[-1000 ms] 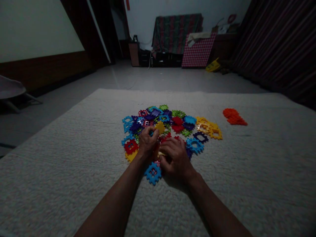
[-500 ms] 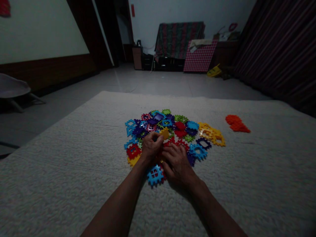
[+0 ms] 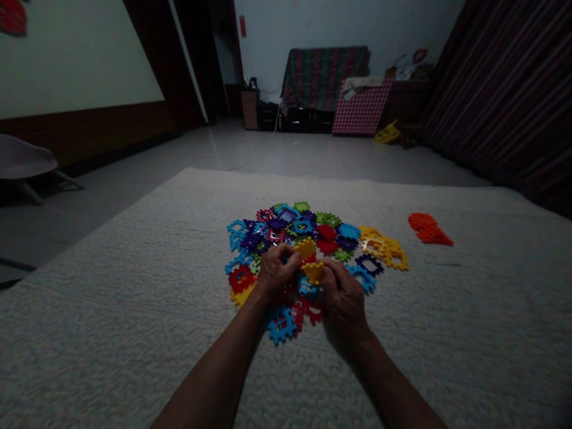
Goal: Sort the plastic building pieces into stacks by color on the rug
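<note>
My left hand (image 3: 277,271) is closed on a yellow toothed plastic building piece (image 3: 305,248), pinched between thumb and fingers. Just to its right, my right hand (image 3: 346,293) pinches a second yellow building piece (image 3: 313,272) by its right edge. Both hands are over a pile of toothed plastic pieces in several colours. Beneath the right-hand piece lies a light blue piece (image 3: 308,289). A light blue window piece (image 3: 282,325) and a red piece (image 3: 313,312) lie at the near edge of the pile. Red and yellow pieces are partly hidden by my left hand and wrist.
Several yellow pieces (image 3: 378,243) lie together at the pile's right side. Farther right is a group of orange pieces (image 3: 429,229). A pale quilted mat (image 3: 134,286) lies under everything. Beyond it stand a pale chair (image 3: 27,158) and a cloth-covered cabinet (image 3: 308,119).
My right hand has risen from the pile, turned, and taken hold of a yellow building piece. My left hand keeps its yellow piece and has shifted slightly right.
</note>
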`<action>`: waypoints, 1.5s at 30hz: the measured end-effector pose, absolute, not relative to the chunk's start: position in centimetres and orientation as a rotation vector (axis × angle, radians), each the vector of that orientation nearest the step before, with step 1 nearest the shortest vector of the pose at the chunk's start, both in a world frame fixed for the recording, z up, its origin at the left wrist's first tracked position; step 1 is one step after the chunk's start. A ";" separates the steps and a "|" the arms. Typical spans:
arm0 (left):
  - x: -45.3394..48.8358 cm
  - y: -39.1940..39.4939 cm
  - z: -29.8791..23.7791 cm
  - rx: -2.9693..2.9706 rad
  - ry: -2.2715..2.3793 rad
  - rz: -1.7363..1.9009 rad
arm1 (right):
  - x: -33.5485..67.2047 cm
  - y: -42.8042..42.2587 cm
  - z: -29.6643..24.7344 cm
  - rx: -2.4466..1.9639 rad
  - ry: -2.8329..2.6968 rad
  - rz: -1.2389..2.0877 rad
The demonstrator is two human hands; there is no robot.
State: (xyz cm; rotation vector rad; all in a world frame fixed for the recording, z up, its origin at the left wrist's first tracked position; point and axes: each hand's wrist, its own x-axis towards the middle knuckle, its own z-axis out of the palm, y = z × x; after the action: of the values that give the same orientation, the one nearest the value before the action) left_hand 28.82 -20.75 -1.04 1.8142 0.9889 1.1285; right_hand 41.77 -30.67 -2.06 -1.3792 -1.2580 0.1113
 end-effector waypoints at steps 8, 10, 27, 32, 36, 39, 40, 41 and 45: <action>28.9 -21.8 -0.3 1.972 0.918 0.986 | 43.0 -29.6 -2.9 -1.435 -0.976 0.156; 28.9 -21.9 -0.1 1.987 0.884 0.969 | 43.0 -29.6 -2.8 -1.438 -0.946 0.244; 28.7 -21.3 -1.2 1.904 1.019 1.177 | 52.7 -30.0 -2.4 -1.447 -0.348 0.177; 28.7 -21.3 -1.0 1.948 1.068 1.211 | 56.1 -32.0 -3.4 -1.815 -0.440 -0.038; 28.7 -21.3 -0.9 2.025 1.029 1.230 | 53.8 -32.2 -2.6 -1.931 -0.765 -0.431; 28.7 -21.3 -1.0 2.237 0.876 1.186 | 50.4 -31.3 -1.6 -1.659 -1.199 -0.418; 28.6 -21.3 -1.1 2.322 0.821 1.153 | 49.2 -31.0 -1.4 -1.570 -1.370 -0.351; 28.6 -21.3 -1.3 2.405 0.773 1.111 | 48.2 -30.9 -1.3 -1.507 -1.521 -0.269; 28.4 -21.1 -2.0 2.631 0.710 0.939 | 45.6 -30.9 -1.6 -1.522 -1.814 -0.050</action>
State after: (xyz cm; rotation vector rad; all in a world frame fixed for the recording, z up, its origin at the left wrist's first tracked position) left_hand 28.44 -21.06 -2.02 2.6310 0.7099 0.9387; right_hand 45.63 -30.89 -1.60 -1.5224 -1.8136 -0.0505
